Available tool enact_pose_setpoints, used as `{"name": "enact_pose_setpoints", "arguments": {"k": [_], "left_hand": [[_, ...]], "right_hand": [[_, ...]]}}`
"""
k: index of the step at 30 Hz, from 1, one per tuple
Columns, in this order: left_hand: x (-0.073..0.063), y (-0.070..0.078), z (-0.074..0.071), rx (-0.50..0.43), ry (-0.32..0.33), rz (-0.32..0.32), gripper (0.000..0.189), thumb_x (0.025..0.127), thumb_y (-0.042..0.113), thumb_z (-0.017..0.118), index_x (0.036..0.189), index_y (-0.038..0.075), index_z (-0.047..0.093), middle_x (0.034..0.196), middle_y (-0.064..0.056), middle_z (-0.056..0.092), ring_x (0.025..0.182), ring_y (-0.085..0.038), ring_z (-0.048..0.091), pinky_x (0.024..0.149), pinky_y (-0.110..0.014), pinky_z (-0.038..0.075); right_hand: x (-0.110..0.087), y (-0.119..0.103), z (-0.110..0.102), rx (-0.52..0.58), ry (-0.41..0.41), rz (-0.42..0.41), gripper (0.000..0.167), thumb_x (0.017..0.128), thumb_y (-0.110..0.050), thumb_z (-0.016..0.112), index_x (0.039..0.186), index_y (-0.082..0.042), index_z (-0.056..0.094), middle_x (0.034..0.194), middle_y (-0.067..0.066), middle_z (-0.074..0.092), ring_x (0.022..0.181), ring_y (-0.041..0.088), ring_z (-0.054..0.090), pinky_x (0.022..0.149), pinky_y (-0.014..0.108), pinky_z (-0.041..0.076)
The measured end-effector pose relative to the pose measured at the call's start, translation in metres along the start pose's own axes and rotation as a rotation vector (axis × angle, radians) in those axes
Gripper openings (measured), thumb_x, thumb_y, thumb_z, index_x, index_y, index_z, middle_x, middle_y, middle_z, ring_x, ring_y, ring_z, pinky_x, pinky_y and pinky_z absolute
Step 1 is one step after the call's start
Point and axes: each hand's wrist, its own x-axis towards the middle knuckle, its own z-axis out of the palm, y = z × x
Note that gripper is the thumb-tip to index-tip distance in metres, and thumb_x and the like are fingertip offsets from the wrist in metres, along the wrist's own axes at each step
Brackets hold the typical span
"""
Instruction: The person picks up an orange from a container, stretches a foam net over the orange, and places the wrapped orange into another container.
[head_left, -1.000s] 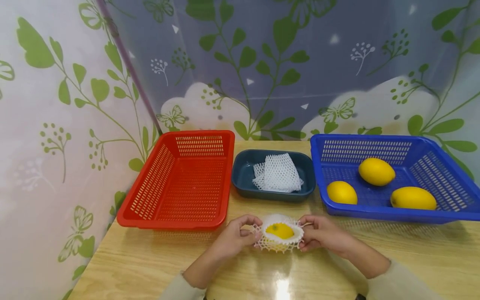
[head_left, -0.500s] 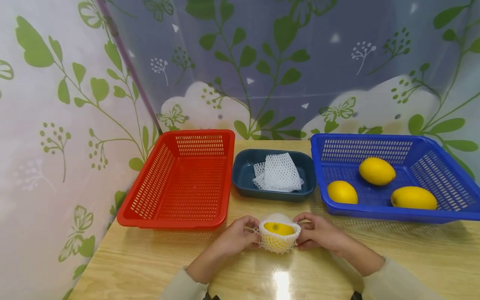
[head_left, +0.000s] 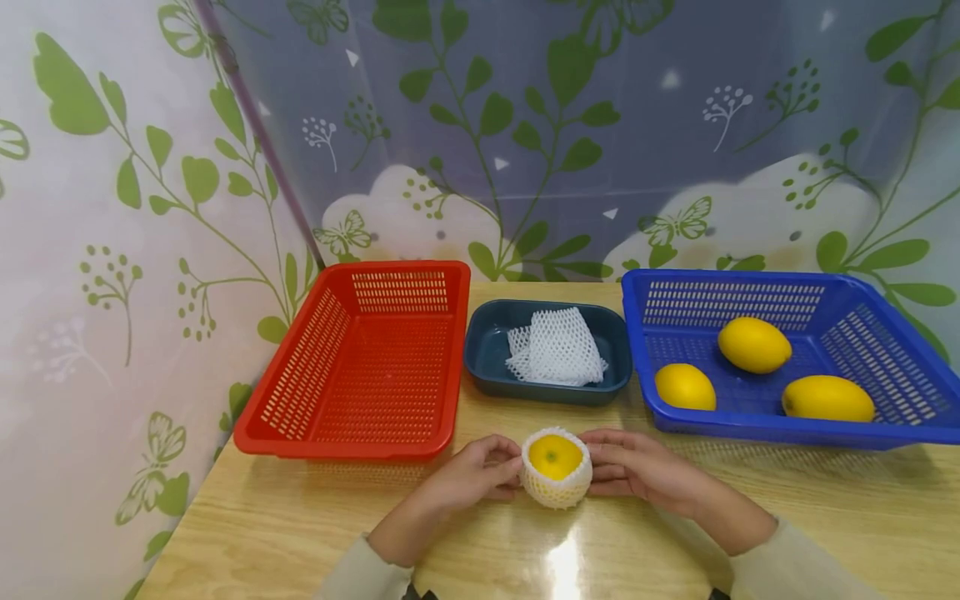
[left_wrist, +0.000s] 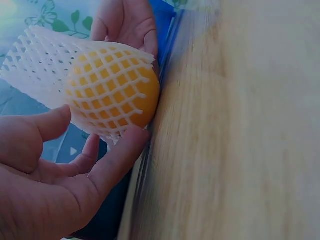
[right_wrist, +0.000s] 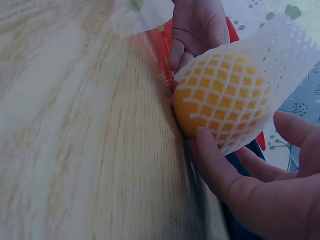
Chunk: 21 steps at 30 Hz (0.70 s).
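In the head view a yellow lemon [head_left: 555, 457] stands end-up on the wooden table, wrapped in a white foam net sleeve [head_left: 557, 492], its top showing through the round opening. My left hand [head_left: 480, 475] touches its left side with thumb and fingertips spread. On the other side my right hand [head_left: 637, 467] lies along the net with fairly straight fingers. The left wrist view shows one fingertip at the bare yellow end of the lemon [left_wrist: 112, 92], while the loose tail of the net sleeve [left_wrist: 37, 62] extends past the fruit. The right wrist view shows similar fingertip contact.
A red basket [head_left: 352, 446] stands at the left. Behind the hands, a dark teal tray [head_left: 487, 385] holds folded white foam nets [head_left: 562, 346]. A blue basket [head_left: 750, 423] at the right holds three lemons [head_left: 753, 344]. A patterned curtain [head_left: 480, 125] hangs behind.
The net's stretched, ragged edges have drawn in to a snug round opening around the lemon. Both hands have let go of those edges and moved inward against its sides. The lemon now stands more upright.
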Motion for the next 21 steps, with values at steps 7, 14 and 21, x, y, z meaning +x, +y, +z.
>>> {"name": "enact_pose_setpoints", "arguments": {"k": [7, 14, 21], "left_hand": [[0.003, -0.0026, 0.002, -0.04, -0.031, 0.022, 0.027, 0.098, 0.004, 0.055, 0.12, -0.009, 0.044, 0.109, -0.018, 0.058, 0.092, -0.021, 0.062, 0.087, -0.042, 0.054], [0.004, -0.0011, 0.0056, -0.081, -0.011, 0.057, 0.026, 0.097, 0.005, 0.057, 0.117, -0.004, 0.043, 0.114, -0.018, 0.054, 0.098, -0.021, 0.059, 0.09, -0.043, 0.053], [0.0048, 0.0063, 0.0072, -0.237, 0.002, 0.109, 0.041, 0.097, 0.011, 0.059, 0.129, -0.001, 0.036, 0.124, -0.023, 0.048, 0.102, -0.024, 0.059, 0.092, -0.046, 0.051]], "right_hand": [[0.0007, -0.0001, -0.0009, -0.021, -0.084, -0.054, 0.055, 0.103, -0.013, 0.047, 0.141, 0.019, 0.024, 0.125, 0.007, 0.061, 0.11, 0.021, 0.063, 0.097, 0.04, 0.049], [0.0012, 0.0008, -0.0008, -0.021, -0.07, -0.084, 0.055, 0.099, -0.01, 0.055, 0.14, 0.016, 0.028, 0.12, 0.005, 0.063, 0.106, 0.019, 0.064, 0.095, 0.039, 0.05], [0.0029, -0.0017, -0.0011, 0.023, -0.084, -0.178, 0.037, 0.103, -0.012, 0.047, 0.137, 0.0, 0.04, 0.119, 0.003, 0.062, 0.103, 0.02, 0.065, 0.093, 0.035, 0.051]]}}
